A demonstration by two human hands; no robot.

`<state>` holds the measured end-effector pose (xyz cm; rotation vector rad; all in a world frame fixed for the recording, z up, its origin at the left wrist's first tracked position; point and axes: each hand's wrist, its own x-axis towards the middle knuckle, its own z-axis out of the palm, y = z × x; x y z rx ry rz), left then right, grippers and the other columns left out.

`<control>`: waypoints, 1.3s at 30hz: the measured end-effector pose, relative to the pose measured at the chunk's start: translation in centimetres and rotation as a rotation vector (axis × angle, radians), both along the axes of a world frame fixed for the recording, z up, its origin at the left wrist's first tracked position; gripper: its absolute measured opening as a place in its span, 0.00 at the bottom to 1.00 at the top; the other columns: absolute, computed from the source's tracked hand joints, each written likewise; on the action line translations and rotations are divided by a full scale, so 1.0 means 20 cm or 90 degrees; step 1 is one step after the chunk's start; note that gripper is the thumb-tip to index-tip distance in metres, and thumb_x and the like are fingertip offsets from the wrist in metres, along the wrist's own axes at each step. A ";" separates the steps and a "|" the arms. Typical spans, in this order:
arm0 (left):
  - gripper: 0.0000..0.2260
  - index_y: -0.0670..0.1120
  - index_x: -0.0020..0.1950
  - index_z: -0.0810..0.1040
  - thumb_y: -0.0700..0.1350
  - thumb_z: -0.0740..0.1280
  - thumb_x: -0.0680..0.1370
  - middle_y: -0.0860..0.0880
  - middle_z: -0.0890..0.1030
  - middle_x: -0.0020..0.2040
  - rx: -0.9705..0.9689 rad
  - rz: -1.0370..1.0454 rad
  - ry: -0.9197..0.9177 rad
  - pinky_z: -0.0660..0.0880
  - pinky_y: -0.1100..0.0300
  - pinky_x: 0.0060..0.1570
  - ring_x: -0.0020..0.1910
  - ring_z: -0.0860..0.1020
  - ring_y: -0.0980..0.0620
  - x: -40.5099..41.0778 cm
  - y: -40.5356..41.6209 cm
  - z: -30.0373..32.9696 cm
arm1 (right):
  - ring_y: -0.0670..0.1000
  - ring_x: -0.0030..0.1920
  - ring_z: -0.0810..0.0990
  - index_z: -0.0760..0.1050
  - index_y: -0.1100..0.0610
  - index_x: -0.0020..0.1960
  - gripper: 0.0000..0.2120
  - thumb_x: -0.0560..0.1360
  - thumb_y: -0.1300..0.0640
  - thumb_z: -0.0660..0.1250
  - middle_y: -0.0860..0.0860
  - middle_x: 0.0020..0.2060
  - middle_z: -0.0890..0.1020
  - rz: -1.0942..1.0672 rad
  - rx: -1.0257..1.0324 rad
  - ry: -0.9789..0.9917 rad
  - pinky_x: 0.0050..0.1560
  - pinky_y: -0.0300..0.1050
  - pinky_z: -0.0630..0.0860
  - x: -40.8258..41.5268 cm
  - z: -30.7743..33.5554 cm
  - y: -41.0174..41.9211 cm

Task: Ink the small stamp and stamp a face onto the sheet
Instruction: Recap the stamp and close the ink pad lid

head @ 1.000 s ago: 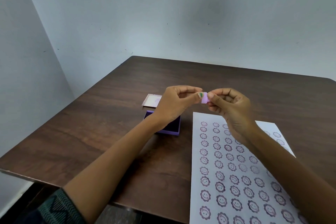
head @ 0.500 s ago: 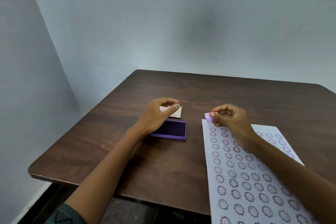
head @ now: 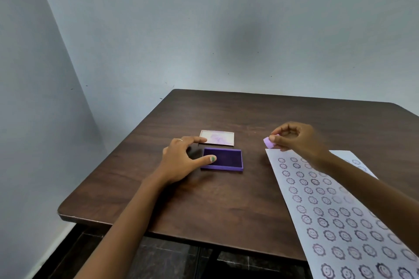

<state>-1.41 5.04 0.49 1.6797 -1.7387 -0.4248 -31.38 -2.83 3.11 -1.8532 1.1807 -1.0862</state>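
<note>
While the head camera looks down over a dark brown wooden table [head: 226, 199], the right hand [head: 294, 140] hovers above the table's far right part, thumb and forefinger pinching a small pale lilac block stamp [head: 269, 142]. That stamp is a stubby cube with soft edges, tilted, one flat face turned to the left; its printing side cannot be made out. It sits in the air just beyond the top left corner of a long white paper sheet [head: 335, 206] printed with rows of purple smiling faces in scalloped rings, some dark, some faint. To the stamp's left, apart from it, lies an open rectangular purple ink pad [head: 224, 161] with a deep violet inked bed and a lighter purple rim. The left hand [head: 181, 161] rests at the pad's left end, fingers spread, thumb with a green nail lying over the pad's near left corner, forefinger reaching toward a pale pink rectangular lid [head: 218, 137] smeared with purple just behind the pad.
</note>
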 end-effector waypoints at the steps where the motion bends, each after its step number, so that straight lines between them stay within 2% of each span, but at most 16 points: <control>1: 0.25 0.61 0.63 0.73 0.65 0.70 0.67 0.56 0.73 0.66 0.005 -0.003 -0.014 0.59 0.49 0.67 0.66 0.66 0.54 0.00 0.00 -0.01 | 0.47 0.34 0.83 0.80 0.56 0.42 0.06 0.67 0.56 0.74 0.51 0.36 0.84 0.009 -0.015 0.037 0.32 0.33 0.77 0.03 0.02 0.00; 6: 0.31 0.60 0.64 0.73 0.69 0.69 0.63 0.58 0.74 0.64 0.009 -0.015 -0.028 0.56 0.54 0.65 0.66 0.64 0.56 0.01 0.00 -0.02 | 0.44 0.36 0.77 0.78 0.50 0.39 0.06 0.66 0.52 0.74 0.43 0.34 0.80 0.035 -0.124 0.287 0.34 0.35 0.69 0.16 0.06 -0.04; 9: 0.31 0.59 0.63 0.73 0.67 0.71 0.63 0.58 0.74 0.64 0.008 -0.020 -0.044 0.56 0.55 0.65 0.67 0.63 0.56 0.01 0.01 -0.02 | 0.43 0.35 0.76 0.77 0.49 0.40 0.06 0.67 0.51 0.74 0.41 0.34 0.78 0.052 -0.141 0.346 0.34 0.35 0.67 0.20 0.05 -0.05; 14: 0.32 0.60 0.65 0.72 0.68 0.71 0.63 0.57 0.74 0.66 0.016 -0.029 -0.075 0.56 0.56 0.64 0.68 0.63 0.54 0.02 0.00 -0.02 | 0.44 0.37 0.75 0.78 0.51 0.42 0.07 0.67 0.51 0.73 0.49 0.40 0.82 0.058 -0.146 0.419 0.35 0.37 0.70 0.24 0.05 -0.08; 16: 0.33 0.60 0.65 0.71 0.68 0.71 0.63 0.57 0.73 0.67 0.017 -0.029 -0.081 0.56 0.57 0.63 0.68 0.63 0.54 0.02 -0.01 -0.03 | 0.46 0.39 0.76 0.78 0.52 0.46 0.11 0.67 0.48 0.73 0.48 0.42 0.81 0.071 -0.133 0.451 0.36 0.37 0.70 0.25 0.06 -0.09; 18: 0.33 0.60 0.66 0.71 0.68 0.71 0.63 0.56 0.73 0.67 0.018 -0.028 -0.088 0.57 0.56 0.64 0.69 0.63 0.53 0.02 -0.01 -0.03 | 0.45 0.41 0.76 0.78 0.52 0.49 0.15 0.67 0.45 0.72 0.46 0.42 0.79 0.082 -0.121 0.452 0.37 0.36 0.69 0.26 0.08 -0.08; 20: 0.33 0.59 0.66 0.71 0.68 0.71 0.63 0.55 0.73 0.67 0.019 -0.029 -0.091 0.57 0.56 0.63 0.69 0.63 0.53 0.02 -0.02 -0.03 | 0.42 0.40 0.76 0.78 0.52 0.48 0.14 0.68 0.43 0.70 0.46 0.42 0.80 0.077 -0.129 0.411 0.36 0.35 0.68 0.29 0.10 -0.09; 23: 0.32 0.59 0.64 0.73 0.67 0.72 0.63 0.55 0.74 0.66 0.016 -0.025 -0.080 0.56 0.58 0.61 0.68 0.64 0.54 0.02 -0.02 -0.03 | 0.42 0.39 0.76 0.80 0.54 0.46 0.12 0.70 0.46 0.69 0.48 0.42 0.82 0.066 -0.138 0.379 0.35 0.35 0.67 0.35 0.13 -0.12; 26: 0.32 0.58 0.65 0.73 0.66 0.72 0.63 0.55 0.74 0.66 0.026 -0.025 -0.076 0.58 0.57 0.62 0.68 0.64 0.54 0.02 -0.02 -0.02 | 0.46 0.41 0.77 0.79 0.55 0.48 0.10 0.70 0.49 0.70 0.52 0.46 0.83 0.076 -0.116 0.395 0.38 0.37 0.70 0.43 0.14 -0.17; 31: 0.34 0.56 0.68 0.71 0.65 0.72 0.64 0.54 0.74 0.68 0.046 -0.028 -0.071 0.60 0.55 0.64 0.68 0.65 0.53 0.03 -0.02 -0.01 | 0.54 0.54 0.76 0.72 0.60 0.62 0.24 0.70 0.51 0.71 0.56 0.59 0.77 0.125 -0.029 0.520 0.52 0.44 0.71 0.56 0.12 -0.22; 34: 0.34 0.56 0.67 0.71 0.64 0.73 0.64 0.54 0.74 0.67 0.044 -0.027 -0.060 0.59 0.56 0.65 0.68 0.65 0.54 0.03 -0.02 -0.02 | 0.56 0.58 0.75 0.69 0.62 0.65 0.28 0.69 0.53 0.72 0.57 0.62 0.76 0.134 0.021 0.526 0.59 0.47 0.71 0.59 0.12 -0.22; 39: 0.34 0.56 0.67 0.71 0.64 0.73 0.64 0.54 0.74 0.67 0.043 -0.026 -0.062 0.60 0.55 0.65 0.68 0.65 0.54 0.03 -0.02 -0.02 | 0.55 0.60 0.74 0.70 0.62 0.65 0.28 0.68 0.56 0.74 0.58 0.62 0.76 0.137 0.044 0.523 0.58 0.45 0.69 0.60 0.15 -0.22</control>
